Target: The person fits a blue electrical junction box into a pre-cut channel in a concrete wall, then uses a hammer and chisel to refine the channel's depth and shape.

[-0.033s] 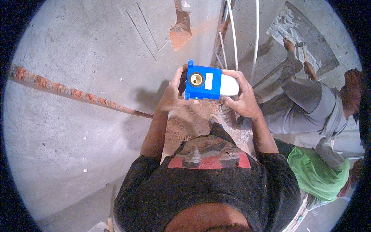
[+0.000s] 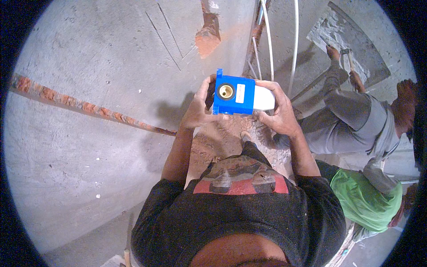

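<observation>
I hold a blue plastic valve housing (image 2: 238,107) up in front of me, at 12 o'clock from my chest and well above the rubble-strewn floor (image 2: 213,140). My left hand (image 2: 195,107) is closed around its 9 o'clock end, and my right hand (image 2: 283,111) is clamped on the white rounded end piece (image 2: 264,99) at 3 o'clock, fingers along the top edge and thumb underneath.

I judge the shell stiff and fairly light, with the brass-coloured fitting (image 2: 226,92) adding some weight toward 9 o'clock. The smooth plastic could slip in dusty fingers, and the thin blue tab (image 2: 219,73) at the 11 o'clock corner looks the likeliest part to snap, so the broad sides are the better hold.

As a container, the housing shows that fitting sitting inside a dark-ringed round opening; the rest of its inside is hidden. A white label (image 2: 240,93) lies just beside the opening, toward 3 o'clock. Whether the white piece is fixed or only pushed in, I cannot tell.

Toward 2 o'clock, a co-worker in grey (image 2: 344,122) holds a hammer (image 2: 349,57) at the wall.
</observation>
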Action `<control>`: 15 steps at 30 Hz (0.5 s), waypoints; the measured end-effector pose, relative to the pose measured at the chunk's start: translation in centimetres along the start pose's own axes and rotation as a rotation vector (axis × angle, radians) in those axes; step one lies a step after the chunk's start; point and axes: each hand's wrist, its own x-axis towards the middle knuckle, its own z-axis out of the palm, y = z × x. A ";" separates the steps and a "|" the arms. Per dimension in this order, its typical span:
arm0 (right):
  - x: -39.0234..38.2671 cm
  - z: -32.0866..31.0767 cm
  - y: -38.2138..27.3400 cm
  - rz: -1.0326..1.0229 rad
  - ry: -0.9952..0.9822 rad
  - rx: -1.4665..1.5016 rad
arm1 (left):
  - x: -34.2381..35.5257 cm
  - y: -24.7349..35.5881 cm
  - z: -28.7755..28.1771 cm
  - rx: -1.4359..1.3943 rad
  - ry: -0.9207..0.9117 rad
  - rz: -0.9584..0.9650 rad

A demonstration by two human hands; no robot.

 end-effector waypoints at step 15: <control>-0.1 0.0 0.0 -0.005 0.011 0.010 | -0.3 1.0 -0.1 0.122 -0.021 0.044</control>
